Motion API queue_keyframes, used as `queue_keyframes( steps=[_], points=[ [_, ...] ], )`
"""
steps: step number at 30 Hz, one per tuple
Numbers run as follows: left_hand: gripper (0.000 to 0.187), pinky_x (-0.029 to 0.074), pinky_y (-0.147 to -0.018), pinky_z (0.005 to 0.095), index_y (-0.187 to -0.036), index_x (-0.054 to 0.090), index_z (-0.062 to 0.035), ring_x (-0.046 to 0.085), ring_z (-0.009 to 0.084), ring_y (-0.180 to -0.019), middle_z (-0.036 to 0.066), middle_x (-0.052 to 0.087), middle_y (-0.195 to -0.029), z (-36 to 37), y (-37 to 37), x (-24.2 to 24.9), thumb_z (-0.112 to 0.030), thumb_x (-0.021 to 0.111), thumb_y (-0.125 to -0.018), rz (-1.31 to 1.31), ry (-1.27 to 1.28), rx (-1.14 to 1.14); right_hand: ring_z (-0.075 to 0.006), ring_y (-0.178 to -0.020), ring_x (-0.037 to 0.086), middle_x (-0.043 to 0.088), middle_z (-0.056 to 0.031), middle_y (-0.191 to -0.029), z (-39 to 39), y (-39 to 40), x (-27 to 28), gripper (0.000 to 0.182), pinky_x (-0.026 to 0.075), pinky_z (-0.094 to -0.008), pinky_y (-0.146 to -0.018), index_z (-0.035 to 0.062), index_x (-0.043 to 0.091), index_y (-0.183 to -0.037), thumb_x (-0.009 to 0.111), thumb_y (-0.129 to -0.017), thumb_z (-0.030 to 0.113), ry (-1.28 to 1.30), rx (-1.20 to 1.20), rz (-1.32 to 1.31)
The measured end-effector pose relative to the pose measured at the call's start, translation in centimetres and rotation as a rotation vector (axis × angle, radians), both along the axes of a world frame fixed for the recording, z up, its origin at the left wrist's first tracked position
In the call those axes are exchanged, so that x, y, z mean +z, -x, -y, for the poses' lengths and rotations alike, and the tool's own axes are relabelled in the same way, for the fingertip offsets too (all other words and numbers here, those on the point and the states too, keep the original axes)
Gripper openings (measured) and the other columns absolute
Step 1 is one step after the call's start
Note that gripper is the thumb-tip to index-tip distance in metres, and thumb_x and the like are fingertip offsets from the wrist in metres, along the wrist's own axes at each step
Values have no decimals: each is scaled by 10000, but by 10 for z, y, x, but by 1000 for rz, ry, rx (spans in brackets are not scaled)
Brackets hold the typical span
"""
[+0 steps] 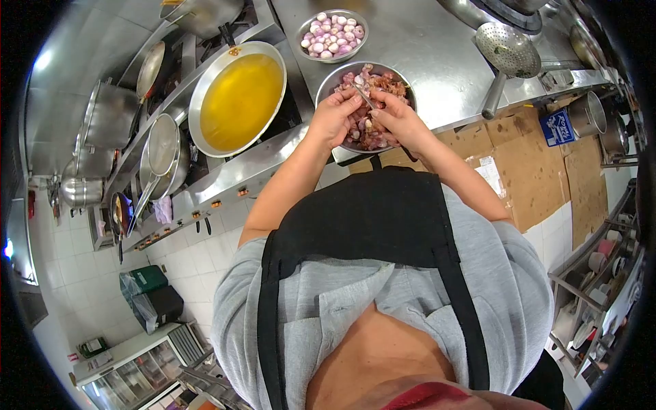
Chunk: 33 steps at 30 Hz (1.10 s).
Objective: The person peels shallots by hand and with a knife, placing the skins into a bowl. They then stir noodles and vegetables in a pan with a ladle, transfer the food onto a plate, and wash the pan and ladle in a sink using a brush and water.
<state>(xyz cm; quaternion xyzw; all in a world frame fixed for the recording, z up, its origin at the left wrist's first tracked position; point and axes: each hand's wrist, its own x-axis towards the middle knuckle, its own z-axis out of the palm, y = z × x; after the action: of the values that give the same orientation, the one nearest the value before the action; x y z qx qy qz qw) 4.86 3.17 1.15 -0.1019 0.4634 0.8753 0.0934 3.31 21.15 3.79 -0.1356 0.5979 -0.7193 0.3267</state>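
Observation:
Both hands meet above a steel bowl (321,92) heaped with unpeeled reddish shallots and loose skins (384,83). My right hand (404,128) grips a small knife (365,99); its thin blade points up and left, and the dark handle shows below the palm. My left hand (333,119) is closed, fingertips pinched at the blade, on what looks like a shallot mostly hidden by the fingers. Just beyond stands a second steel bowl (301,41) of peeled white-and-purple shallots (332,35).
On the stove at left sits a wide pan (196,113) of yellow oil (240,102). Nearby are a strainer (162,147) and a small pan (150,68). A perforated skimmer (507,51) lies on the steel counter (437,61) at right, its handle reaching the front edge.

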Motion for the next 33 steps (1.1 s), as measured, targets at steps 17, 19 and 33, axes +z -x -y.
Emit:
queue_keyframes(
  steps=[17, 19, 33],
  points=[
    [221, 496, -793, 274, -1105, 523, 13, 597, 145, -887, 80, 609, -1010, -8, -9, 1, -78, 537, -905, -72, 54, 33, -46, -713, 487, 555, 9, -832, 1, 6, -15, 308, 401, -181, -600, 44, 489, -1182, 553, -894, 130, 99, 20, 25],
    [223, 493, -797, 286, -1108, 525, 10, 594, 150, -888, 71, 610, -1007, -16, -9, -4, -86, 534, -907, -103, 259, 161, -64, -615, 478, 531, 7, -761, 8, 9, -19, 320, 384, -196, -523, 56, 479, -1197, 550, -900, 151, 144, -56, 157],
    [261, 488, -784, 275, -1155, 512, 11, 589, 156, -900, 64, 585, -1045, -7, -9, 5, -49, 526, -901, -106, 3, 39, -73, -471, 385, 474, 0, -689, 13, 10, -18, 355, 281, -220, -388, 75, 455, -1238, 531, -903, 165, 177, -88, 238]
  ],
)
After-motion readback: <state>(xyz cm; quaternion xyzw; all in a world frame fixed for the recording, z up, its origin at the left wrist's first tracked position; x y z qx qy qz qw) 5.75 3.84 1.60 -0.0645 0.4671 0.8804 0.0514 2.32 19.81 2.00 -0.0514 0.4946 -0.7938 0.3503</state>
